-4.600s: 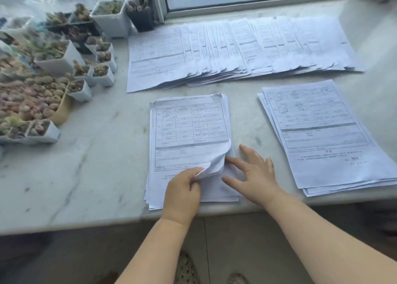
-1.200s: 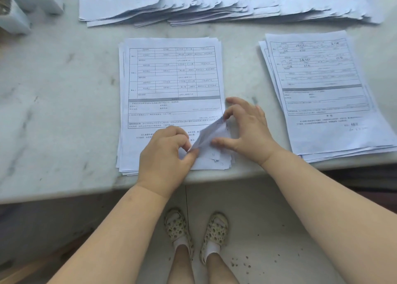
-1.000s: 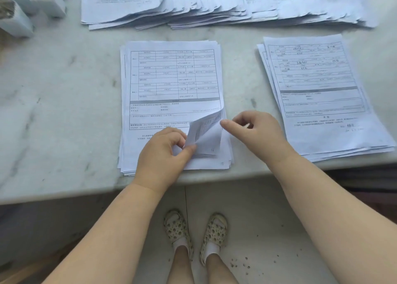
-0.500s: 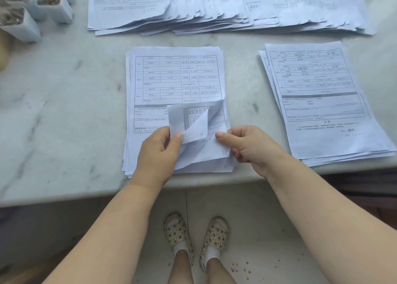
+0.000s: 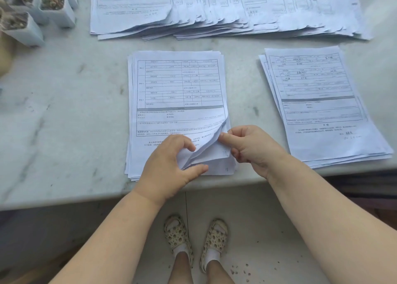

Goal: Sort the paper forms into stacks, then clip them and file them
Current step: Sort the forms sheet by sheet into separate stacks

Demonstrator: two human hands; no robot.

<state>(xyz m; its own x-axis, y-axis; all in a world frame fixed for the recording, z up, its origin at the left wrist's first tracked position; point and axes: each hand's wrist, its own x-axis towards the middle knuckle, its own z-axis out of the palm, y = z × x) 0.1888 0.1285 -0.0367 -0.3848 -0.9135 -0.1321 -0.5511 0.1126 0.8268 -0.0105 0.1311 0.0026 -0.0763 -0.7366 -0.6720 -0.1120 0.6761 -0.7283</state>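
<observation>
At ledge edge, middle stack point(image 5: 176, 86) lengthwise away; left hand point(image 5: 169, 167) pinching corner.

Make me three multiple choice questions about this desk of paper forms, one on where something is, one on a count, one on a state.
1. Where are the white plant pots?
A. far left corner
B. beside the right stack
C. on the floor

2. How many groups of forms lie on the marble counter?
A. one
B. three
C. five

3. How is the middle stack's lower right corner?
A. flat
B. clipped
C. lifted by fingers

Answers: 1 A, they stand at the upper left. 2 B: the fanned row, middle stack and right stack. 3 C, the left hand and right hand curl its sheets up.
</observation>
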